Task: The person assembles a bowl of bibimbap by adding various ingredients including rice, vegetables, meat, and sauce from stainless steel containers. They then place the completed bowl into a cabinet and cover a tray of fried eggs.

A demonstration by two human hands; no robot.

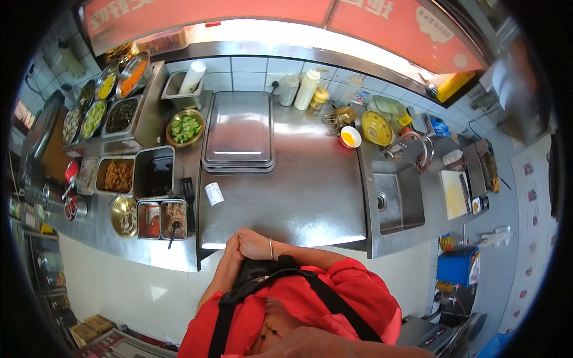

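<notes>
My left hand [231,253] and my right hand [254,243] are pressed together, fingers closed, just past the front edge of the steel counter [310,197]. Nothing shows in either hand. A thin bangle [270,248] sits on my right wrist. My red top and a black strap fill the view below the hands. The nearest thing on the counter is a small white slip of paper [213,193], a little beyond and left of my hands. Farther back lies a stack of flat steel trays [239,131].
Steel pans of food [154,173] and round bowls line the left side, with a bowl of green chunks [185,127]. A sink [397,200] with a faucet [418,146] sits right. Bottles [307,89], a yellow bowl [376,127] and a small white bowl [350,137] stand at the back.
</notes>
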